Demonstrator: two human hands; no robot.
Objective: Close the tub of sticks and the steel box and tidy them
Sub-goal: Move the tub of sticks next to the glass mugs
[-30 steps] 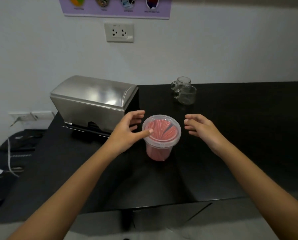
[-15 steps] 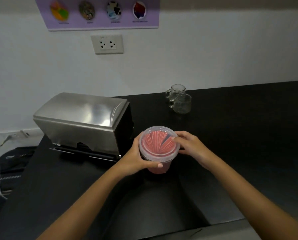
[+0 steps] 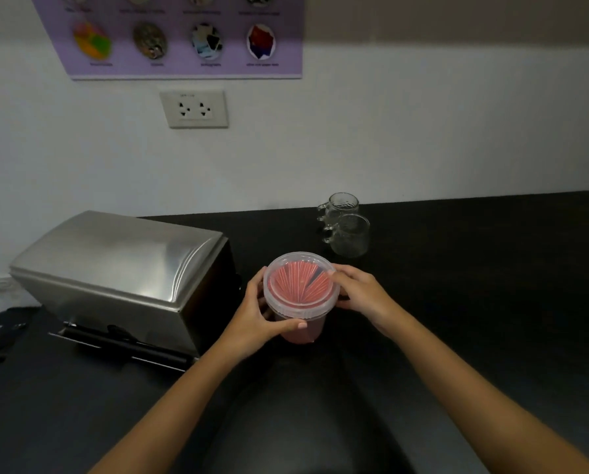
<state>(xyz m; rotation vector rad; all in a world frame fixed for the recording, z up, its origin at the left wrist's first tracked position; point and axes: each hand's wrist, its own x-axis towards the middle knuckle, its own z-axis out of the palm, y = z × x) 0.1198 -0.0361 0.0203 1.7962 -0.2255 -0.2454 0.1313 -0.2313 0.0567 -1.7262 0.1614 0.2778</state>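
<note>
The steel box (image 3: 122, 278) sits at the left end of the black counter (image 3: 474, 302), its curved lid down as far as can be judged, so the step in hand looks to be the tub. Just right of the box, the left hand (image 3: 255, 316) wraps the near-left side of the tub of sticks (image 3: 300, 292), thumb curled under the rim. The clear lid (image 3: 300, 283) lies over the pink sticks; whether it is snapped home all round cannot be told. The right hand (image 3: 358, 292) grasps the tub's right side, thumb on the lid's edge. The next move probably calls for pressing around the rim, then carrying the tub to a tidy spot, perhaps beside the box.

Behind the tub and well apart stand 2 glass mugs (image 3: 346, 229), touching each other near the white wall (image 3: 423, 131). A double socket (image 3: 194, 109) and a purple poster (image 3: 183, 35) hang above the box.
</note>
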